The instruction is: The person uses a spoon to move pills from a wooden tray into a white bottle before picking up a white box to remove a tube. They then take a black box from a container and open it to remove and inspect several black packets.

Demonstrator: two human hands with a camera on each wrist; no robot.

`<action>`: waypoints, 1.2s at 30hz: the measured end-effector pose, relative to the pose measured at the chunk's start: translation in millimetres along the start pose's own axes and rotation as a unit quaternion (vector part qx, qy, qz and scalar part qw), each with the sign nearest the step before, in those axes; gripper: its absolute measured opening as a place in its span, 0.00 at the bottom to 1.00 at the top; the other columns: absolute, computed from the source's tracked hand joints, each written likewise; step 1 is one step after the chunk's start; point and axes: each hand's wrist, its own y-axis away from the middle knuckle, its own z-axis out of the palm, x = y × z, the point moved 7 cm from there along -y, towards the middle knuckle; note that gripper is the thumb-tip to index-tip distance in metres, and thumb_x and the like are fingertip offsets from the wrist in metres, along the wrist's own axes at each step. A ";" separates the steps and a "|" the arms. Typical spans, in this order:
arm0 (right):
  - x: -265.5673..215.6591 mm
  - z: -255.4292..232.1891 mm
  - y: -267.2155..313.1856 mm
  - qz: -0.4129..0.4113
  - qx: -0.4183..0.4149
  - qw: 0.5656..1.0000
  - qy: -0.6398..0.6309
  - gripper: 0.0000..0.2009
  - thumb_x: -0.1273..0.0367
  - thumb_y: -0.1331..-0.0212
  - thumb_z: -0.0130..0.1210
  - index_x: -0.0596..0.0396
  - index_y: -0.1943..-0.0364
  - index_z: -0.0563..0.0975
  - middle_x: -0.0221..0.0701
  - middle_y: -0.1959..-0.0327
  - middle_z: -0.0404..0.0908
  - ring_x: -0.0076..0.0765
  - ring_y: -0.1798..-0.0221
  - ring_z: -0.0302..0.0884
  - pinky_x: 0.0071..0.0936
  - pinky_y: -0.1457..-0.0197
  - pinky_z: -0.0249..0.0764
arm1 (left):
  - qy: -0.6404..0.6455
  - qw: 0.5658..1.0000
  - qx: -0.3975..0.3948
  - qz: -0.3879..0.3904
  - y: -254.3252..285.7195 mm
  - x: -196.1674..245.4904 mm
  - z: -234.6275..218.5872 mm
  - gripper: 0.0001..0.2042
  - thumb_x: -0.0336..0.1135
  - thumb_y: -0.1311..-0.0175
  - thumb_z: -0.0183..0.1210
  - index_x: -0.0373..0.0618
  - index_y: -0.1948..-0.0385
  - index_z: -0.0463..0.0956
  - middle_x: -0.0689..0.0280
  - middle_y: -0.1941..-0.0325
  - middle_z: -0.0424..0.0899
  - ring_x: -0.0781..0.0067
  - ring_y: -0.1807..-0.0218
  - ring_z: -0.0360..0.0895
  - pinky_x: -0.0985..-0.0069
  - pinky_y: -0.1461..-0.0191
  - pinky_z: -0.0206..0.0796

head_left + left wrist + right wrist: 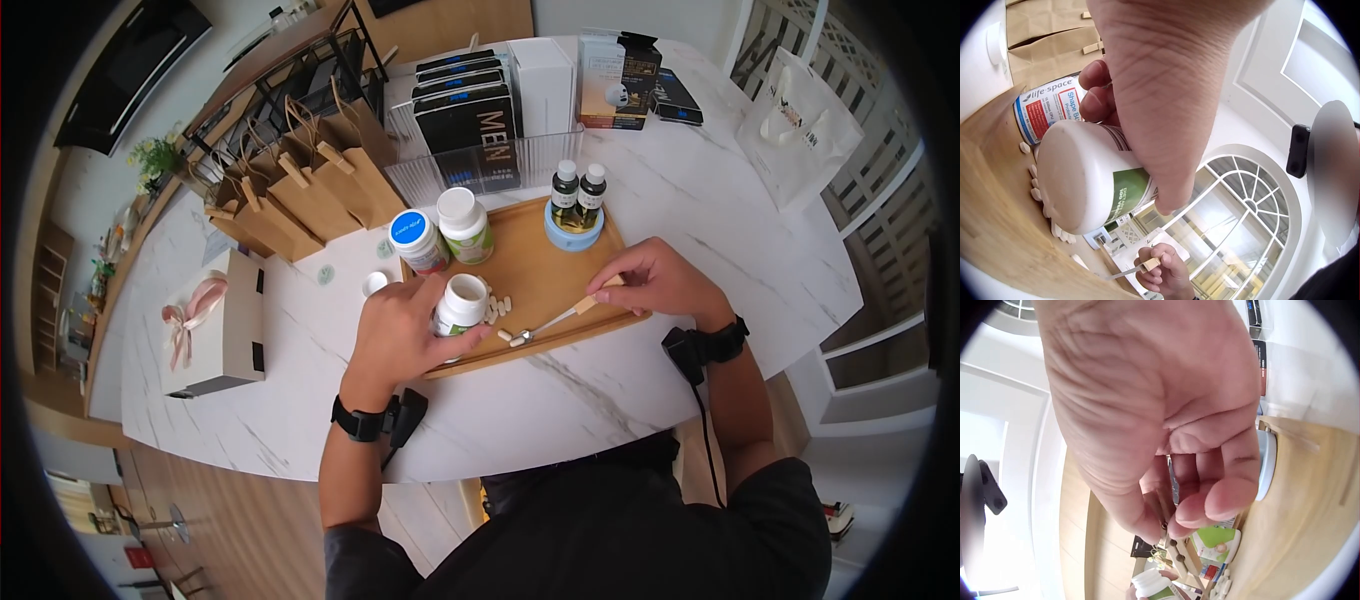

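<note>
My left hand [393, 325] grips an uncapped white pill bottle [463, 305] with a green label, its open mouth facing up, over the front left of the wooden tray [545, 260]. In my right hand [660, 283] is a wooden clothespin [1182, 557], pinched between thumb and fingers. A thin metal spoon [550, 323] extends from the clothespin, its tip low over the tray beside loose white capsules [505, 337]. More capsules [1060, 232] lie scattered by the bottle. Behind it stand a blue-lidded bottle [415, 243] and a white-capped bottle [466, 226].
Two dark dropper bottles [578, 195] stand on a round blue base [572, 232] at the tray's back right. A white cap [375, 283] lies left of the tray. Paper bags [300, 195], a ribboned box [215, 325], a clear rack [490, 160] of boxes and a white bag [800, 130] surround it.
</note>
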 end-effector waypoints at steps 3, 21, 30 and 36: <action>-0.5 0.3 -1.0 0.012 -0.004 1.000 -0.018 0.08 0.70 0.39 0.60 0.57 0.58 0.84 0.23 0.79 0.79 0.12 0.84 0.68 0.13 0.81 0.62 | -0.007 1.000 -0.011 -0.008 1.1 -2.5 1.5 0.27 0.49 0.54 0.71 0.41 0.55 0.78 0.59 0.75 0.82 0.57 0.73 0.80 0.68 0.68 0.70; -36.7 1.8 4.1 -0.145 0.169 0.970 -0.099 0.09 0.77 0.39 0.57 0.60 0.56 0.82 0.27 0.71 0.79 0.13 0.80 0.70 0.13 0.79 0.66 | 0.000 1.000 -0.008 -0.015 -2.0 6.1 -4.9 0.28 0.54 0.53 0.70 0.41 0.56 0.78 0.57 0.77 0.82 0.57 0.75 0.81 0.67 0.70 0.71; -8.7 -21.7 2.2 -0.100 0.193 0.972 -0.092 0.07 0.76 0.38 0.58 0.61 0.58 0.81 0.26 0.70 0.79 0.11 0.77 0.69 0.11 0.76 0.64 | 0.014 1.000 0.003 0.005 -1.6 3.7 -3.1 0.29 0.56 0.51 0.69 0.40 0.57 0.77 0.56 0.77 0.81 0.54 0.74 0.80 0.65 0.71 0.71; -4.7 7.3 -7.1 -0.080 0.047 0.995 0.028 0.07 0.72 0.38 0.60 0.59 0.59 0.83 0.21 0.72 0.79 0.09 0.76 0.64 0.13 0.74 0.59 | 0.016 1.000 0.001 0.001 -1.8 4.3 -3.7 0.28 0.55 0.51 0.69 0.40 0.57 0.77 0.56 0.76 0.82 0.55 0.74 0.81 0.66 0.71 0.71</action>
